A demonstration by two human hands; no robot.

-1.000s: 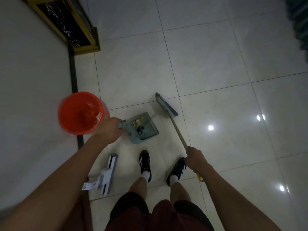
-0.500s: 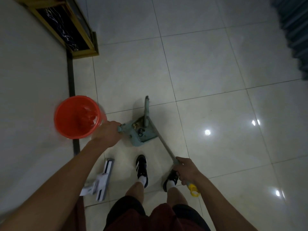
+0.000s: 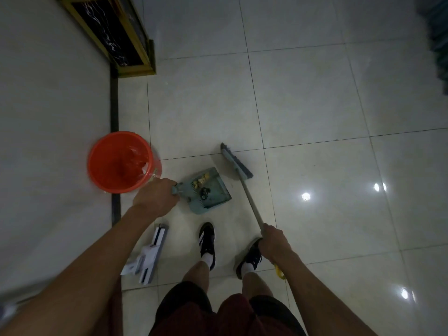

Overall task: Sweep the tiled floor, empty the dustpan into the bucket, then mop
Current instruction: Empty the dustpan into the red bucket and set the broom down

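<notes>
Mop head [image 3: 151,257] on floor [image 3: 315,93] near left, red bucket [image 3: 121,162] by wall, left hand [image 3: 155,197] gripping dustpan [image 3: 209,190] holding scraps, right hand [image 3: 275,242] clenched round broom [image 3: 236,164] just right.

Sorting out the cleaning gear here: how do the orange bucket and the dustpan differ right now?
The orange bucket is round and deep; the dustpan is flat and grey-green. The bucket stands untouched by the wall; the left hand grips the dustpan's handle. Yellowish debris shows in the dustpan; none is discernible in the bucket. Both rest on the tiled floor.
</notes>
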